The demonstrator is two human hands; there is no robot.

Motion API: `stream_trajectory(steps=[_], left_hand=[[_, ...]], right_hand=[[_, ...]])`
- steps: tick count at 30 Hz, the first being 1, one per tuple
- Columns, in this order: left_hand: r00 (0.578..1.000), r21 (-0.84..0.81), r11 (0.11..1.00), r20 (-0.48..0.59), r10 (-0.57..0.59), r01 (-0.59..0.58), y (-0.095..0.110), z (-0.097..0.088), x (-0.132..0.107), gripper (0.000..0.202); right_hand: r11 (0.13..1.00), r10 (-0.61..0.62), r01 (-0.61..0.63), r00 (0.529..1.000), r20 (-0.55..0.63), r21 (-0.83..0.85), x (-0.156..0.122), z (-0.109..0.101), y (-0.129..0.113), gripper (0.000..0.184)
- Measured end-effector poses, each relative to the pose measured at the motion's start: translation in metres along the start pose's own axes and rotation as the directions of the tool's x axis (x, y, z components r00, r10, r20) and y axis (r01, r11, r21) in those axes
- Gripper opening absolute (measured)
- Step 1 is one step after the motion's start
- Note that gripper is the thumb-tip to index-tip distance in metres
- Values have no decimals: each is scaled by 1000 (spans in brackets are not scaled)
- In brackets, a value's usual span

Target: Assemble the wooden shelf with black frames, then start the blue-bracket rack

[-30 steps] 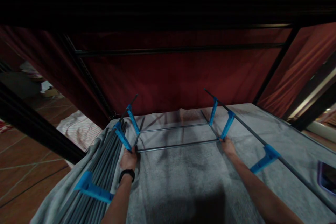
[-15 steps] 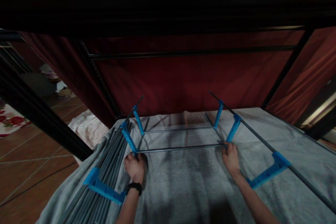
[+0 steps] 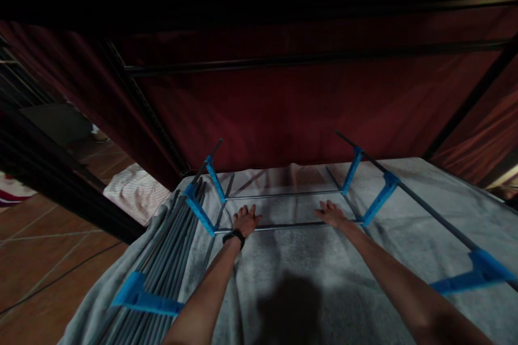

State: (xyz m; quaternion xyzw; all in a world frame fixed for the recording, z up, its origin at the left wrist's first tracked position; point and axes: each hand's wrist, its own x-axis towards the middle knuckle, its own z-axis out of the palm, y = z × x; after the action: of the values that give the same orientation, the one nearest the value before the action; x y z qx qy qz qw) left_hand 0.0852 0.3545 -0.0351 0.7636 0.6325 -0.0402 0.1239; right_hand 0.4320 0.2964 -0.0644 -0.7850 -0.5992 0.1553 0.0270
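A frame of grey metal tubes and blue plastic brackets rests on a grey blanket [image 3: 279,280]. My left hand [image 3: 246,220] reaches over the near crossbar [image 3: 287,225], fingers spread and holding nothing. Opposite it, my right hand [image 3: 332,213] is open above the same crossbar near its right end. Beyond both hands lies the far crossbar [image 3: 283,194]. To the left of my left hand stands a blue bracket [image 3: 200,210]; another blue bracket [image 3: 379,199] is right of my right hand. Whether either palm touches the crossbar I cannot tell.
Loose grey tubes [image 3: 170,259] lie bundled along the blanket's left side. Another blue bracket [image 3: 145,296] sits at the near left, and one more blue bracket [image 3: 473,272] at the near right. A dark red curtain [image 3: 279,113] and black metal bars close off the back.
Both hands have left the ends of the near crossbar and moved inward and forward, with fingers now spread. The view has tilted slightly and come closer.
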Motion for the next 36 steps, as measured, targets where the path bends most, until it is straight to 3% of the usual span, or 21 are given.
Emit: stream_trajectory(steps=[3, 5, 16, 23, 36], left_hand=[[988, 25, 998, 140, -65, 62, -7, 5, 18, 73], [983, 31, 997, 166, -79, 75, -8, 7, 28, 76], [971, -62, 989, 209, -116, 132, -4, 3, 52, 79], [983, -95, 986, 134, -124, 138, -5, 7, 57, 78], [997, -137, 988, 58, -57, 64, -7, 18, 45, 78]], right_hand=[[986, 167, -160, 975, 149, -53, 9, 4, 0, 88], [979, 200, -188, 958, 206, -78, 15, 3, 1, 94], [984, 178, -180, 969, 174, -4, 27, -5, 6, 98], [985, 148, -156, 985, 93, 80, 37, 3, 16, 97], [988, 152, -153, 982, 115, 0, 31, 7, 21, 96]])
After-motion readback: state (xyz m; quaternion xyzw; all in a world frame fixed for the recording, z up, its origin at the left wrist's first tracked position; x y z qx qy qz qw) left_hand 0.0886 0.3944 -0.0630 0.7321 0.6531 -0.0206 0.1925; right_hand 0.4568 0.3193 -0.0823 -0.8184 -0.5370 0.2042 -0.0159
